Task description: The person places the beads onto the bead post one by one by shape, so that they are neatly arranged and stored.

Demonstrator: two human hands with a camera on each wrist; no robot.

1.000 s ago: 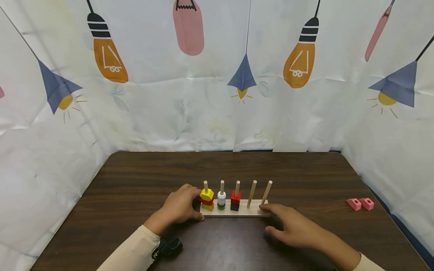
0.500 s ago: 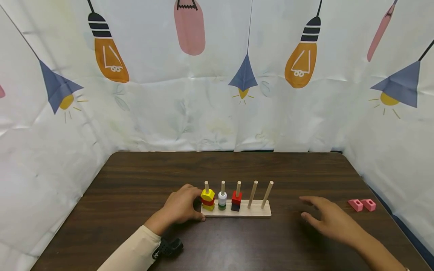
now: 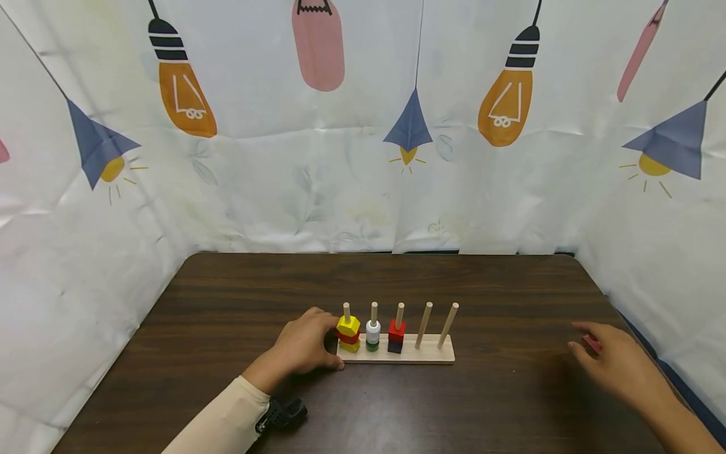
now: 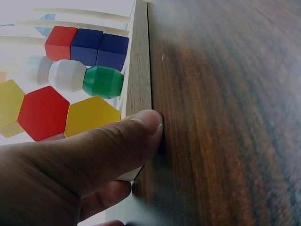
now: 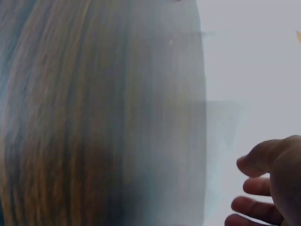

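A pale wooden peg board stands on the table, and my left hand grips its left end, the thumb along the front edge in the left wrist view. Its first peg carries yellow and red hexagonal beads. White and green rounded beads sit on the second, red and dark blue cubes on the third. Two pegs at the right are bare. Far to the right, my right hand hovers with fingers parted, holding nothing visible. Behind it, a pink block shows partly; the hand hides the rest there.
The dark wooden table has its right edge close to my right hand. A white printed curtain hangs round the back and sides. A dark wristband is on my left wrist.
My right hand has left the right end of the peg board and moved right, over to the pink blocks, which it now mostly covers. The left hand keeps its grip on the board.
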